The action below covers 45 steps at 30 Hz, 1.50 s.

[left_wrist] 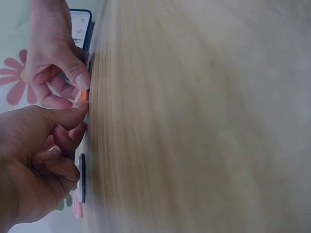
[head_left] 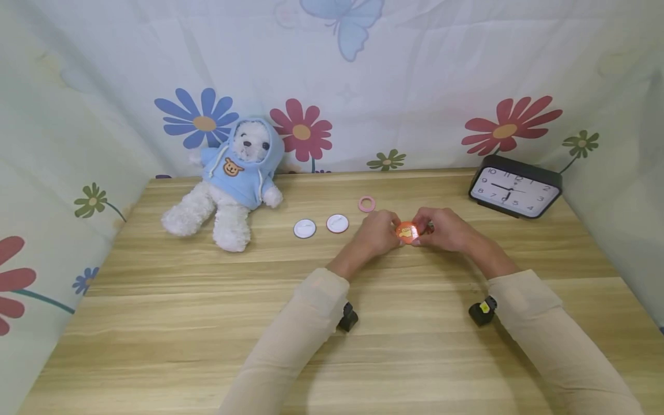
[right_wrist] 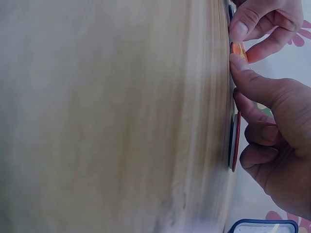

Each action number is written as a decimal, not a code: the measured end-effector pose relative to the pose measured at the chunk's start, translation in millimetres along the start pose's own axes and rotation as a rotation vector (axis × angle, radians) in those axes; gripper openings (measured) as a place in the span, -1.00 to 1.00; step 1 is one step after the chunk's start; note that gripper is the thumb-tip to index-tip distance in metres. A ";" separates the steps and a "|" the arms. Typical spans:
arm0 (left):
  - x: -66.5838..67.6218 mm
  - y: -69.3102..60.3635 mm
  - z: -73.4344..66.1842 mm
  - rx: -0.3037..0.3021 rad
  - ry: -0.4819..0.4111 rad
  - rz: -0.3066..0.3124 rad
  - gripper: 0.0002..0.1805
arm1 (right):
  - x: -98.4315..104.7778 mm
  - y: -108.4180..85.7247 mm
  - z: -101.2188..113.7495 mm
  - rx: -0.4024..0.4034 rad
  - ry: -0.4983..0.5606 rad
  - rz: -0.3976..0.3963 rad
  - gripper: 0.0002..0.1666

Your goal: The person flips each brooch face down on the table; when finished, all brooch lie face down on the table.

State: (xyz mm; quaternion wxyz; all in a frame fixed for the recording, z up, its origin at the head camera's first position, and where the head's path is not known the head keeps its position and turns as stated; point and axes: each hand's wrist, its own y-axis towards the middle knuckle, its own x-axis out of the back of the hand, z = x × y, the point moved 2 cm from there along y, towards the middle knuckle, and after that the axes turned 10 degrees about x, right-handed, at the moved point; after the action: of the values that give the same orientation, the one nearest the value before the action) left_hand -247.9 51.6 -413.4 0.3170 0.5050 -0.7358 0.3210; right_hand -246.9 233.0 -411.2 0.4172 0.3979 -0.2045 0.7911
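Observation:
An orange round badge (head_left: 407, 232) with a yellow figure on its face lies low at the tabletop between both hands. My left hand (head_left: 377, 232) pinches its left edge with thumb and fingers. On its right edge, my right hand (head_left: 445, 229) pinches it likewise, and the orange rim (right_wrist: 238, 51) shows between the thumbs in the right wrist view. Beneath the right hand's curled fingers is a flat red-edged disc (right_wrist: 235, 141), mostly hidden in the head view. Two round pin badges, one dark-rimmed (head_left: 304, 228) and one red-rimmed (head_left: 337, 223), lie white back up left of the hands.
A pink ring (head_left: 366, 204) lies just beyond the left hand. At the back left, a white plush bear (head_left: 233, 184) in a blue hoodie leans by the curtain. A black desk clock (head_left: 516, 187) stands back right on the wooden table (head_left: 207, 334).

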 end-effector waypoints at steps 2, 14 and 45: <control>0.0 0.3 0.2 0.002 -0.009 -0.006 -0.69 | 0.3 0.3 0.1 0.005 0.006 -0.003 -0.62; 0.9 2.8 0.8 0.027 0.002 -0.011 -0.61 | 1.7 2.2 2.0 0.031 -0.004 -0.009 -0.62; 6.4 0.4 2.7 0.002 -0.042 -0.046 -0.87 | 3.6 2.5 3.6 0.038 -0.076 -0.105 -0.86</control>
State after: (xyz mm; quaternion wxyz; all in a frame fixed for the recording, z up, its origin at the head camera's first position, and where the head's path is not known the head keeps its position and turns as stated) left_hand -250.5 46.1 -410.0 0.3082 0.5289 -0.7302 0.3035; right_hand -248.6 231.0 -406.2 0.4425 0.4456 -0.1838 0.7562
